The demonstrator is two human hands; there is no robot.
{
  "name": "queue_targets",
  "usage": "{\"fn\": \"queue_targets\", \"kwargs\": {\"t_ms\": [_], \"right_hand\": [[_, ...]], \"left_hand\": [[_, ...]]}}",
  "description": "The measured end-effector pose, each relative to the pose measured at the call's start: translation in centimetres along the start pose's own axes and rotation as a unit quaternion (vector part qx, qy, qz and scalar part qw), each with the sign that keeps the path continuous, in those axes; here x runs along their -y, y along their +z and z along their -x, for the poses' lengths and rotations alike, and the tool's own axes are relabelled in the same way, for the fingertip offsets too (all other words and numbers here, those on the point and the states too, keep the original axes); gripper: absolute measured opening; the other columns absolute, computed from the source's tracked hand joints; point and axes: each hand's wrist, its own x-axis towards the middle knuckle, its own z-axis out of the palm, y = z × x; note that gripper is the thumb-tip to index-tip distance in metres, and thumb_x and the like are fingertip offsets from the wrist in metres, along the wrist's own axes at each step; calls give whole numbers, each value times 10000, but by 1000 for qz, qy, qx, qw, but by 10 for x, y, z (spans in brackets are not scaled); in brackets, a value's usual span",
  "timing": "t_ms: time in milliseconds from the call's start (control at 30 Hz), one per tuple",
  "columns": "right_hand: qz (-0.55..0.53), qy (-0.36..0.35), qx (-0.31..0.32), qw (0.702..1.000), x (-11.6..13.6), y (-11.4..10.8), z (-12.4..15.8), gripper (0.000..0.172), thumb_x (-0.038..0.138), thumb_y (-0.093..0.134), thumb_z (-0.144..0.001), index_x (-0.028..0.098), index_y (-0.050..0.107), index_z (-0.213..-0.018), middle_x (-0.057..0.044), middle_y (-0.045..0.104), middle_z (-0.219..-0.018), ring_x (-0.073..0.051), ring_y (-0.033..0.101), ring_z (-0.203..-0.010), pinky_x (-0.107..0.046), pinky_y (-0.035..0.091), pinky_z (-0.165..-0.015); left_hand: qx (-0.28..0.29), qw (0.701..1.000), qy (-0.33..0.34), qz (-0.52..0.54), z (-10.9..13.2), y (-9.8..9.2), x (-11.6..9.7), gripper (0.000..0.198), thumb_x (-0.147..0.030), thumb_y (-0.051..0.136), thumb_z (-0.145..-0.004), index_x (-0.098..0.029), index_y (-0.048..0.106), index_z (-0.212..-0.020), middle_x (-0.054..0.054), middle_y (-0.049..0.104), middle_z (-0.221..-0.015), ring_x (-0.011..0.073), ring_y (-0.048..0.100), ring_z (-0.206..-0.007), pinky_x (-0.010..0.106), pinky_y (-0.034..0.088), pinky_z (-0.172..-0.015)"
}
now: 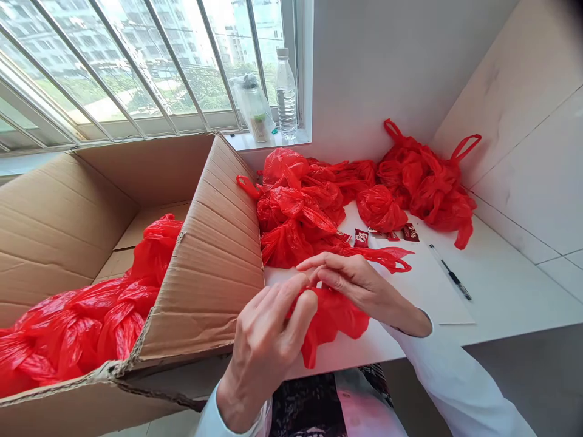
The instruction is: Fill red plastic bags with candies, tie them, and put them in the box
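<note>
Both hands work on one red plastic bag (pixel 334 318) just above the white table's near edge (pixel 501 315). My left hand (pixel 266 346) pinches the bag's top from the near side. My right hand (pixel 350 282) reaches in from the right, its fingers closed on the same bunched top. Behind them lies a heap of filled red bags (pixel 300 206), with another heap (pixel 428 176) against the right wall. An open cardboard box (pixel 214 261) to the left holds more red bags (pixel 91 321).
Small dark red packets (pixel 385 235) and a black pen (pixel 450 276) lie on a white sheet (pixel 437 291) to the right. A water bottle (pixel 286 94) and a bagged jar (pixel 255 109) stand on the sill under the barred window. Tiled wall on the right.
</note>
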Motion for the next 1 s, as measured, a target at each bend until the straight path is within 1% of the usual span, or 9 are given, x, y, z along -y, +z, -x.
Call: {"fn": "queue_targets", "kwargs": {"t_ms": [67,133,267,400,500,633,767,900,1000], "right_hand": [[-18,10,36,999,-4,0,-1,368,238,490,-947,224,515,-1314,0,665,-1004,-55,527,-623,-191,438,-581],[-16,4,64,998,-6,-2,-1,383,207,542,-913,226,534,-1296,12,664,-961,-46,499,-579,-183,414,-541],[101,-39,-17,994,-2,-6,2,126,224,569,-913,184,671,-973,-3,688,-880,-103,578,-753,-231,451,-669],[257,-122,-35,958,-2,-8,13,174,237,507,-951,185,667,-903,-29,677,-838,-147,512,-802,-285,447,-713],[313,-137,-39,939,-15,-15,28,188,216,482,-958,187,665,-927,-42,665,-836,-162,500,-827,-291,456,-708],[361,-86,-62,926,-51,-32,46,220,266,483,-956,196,672,-867,-48,672,-800,-173,540,-805,-302,488,-691],[380,5,-19,925,-78,-45,56,264,296,465,-955,202,680,-833,-59,684,-811,-195,589,-822,-324,532,-679],[422,24,-7,906,-59,-35,55,251,257,476,-923,249,666,-1087,-88,664,-1100,-237,605,-1040,-399,553,-822],[460,-33,15,887,-44,-10,55,521,310,565,-853,279,489,-1367,-103,581,-1312,-283,559,-1196,-431,541,-905]], "left_hand": [[-34,999,-13,21,4,5,2,164,-38,476,-894,-182,550,-917,77,644,-1111,147,628,-956,222,462,-829],[-48,997,-29,46,8,9,3,169,-31,487,-893,-179,557,-931,75,629,-1120,138,618,-1000,192,454,-859],[-45,994,-55,83,16,8,5,204,-16,494,-890,-191,575,-957,57,611,-1049,107,604,-881,176,466,-794],[-22,995,-18,91,26,1,9,214,2,571,-833,-180,588,-944,61,625,-915,175,586,-924,271,490,-803],[-27,998,-4,51,41,-6,8,206,4,577,-819,-180,595,-908,34,637,-781,195,571,-872,331,483,-810],[59,994,-41,78,78,-10,0,172,-64,443,-909,-175,562,-854,30,589,-725,160,550,-720,297,474,-728],[168,976,-104,96,116,2,-6,235,-87,372,-934,-196,505,-773,6,513,-683,127,499,-588,233,379,-534],[200,959,-146,137,134,17,-8,193,-171,348,-968,-208,509,-868,24,585,-805,133,578,-692,221,421,-596],[192,957,-178,125,142,29,-9,205,-253,365,-976,-214,511,-836,14,606,-792,123,582,-650,223,412,-563]]}}
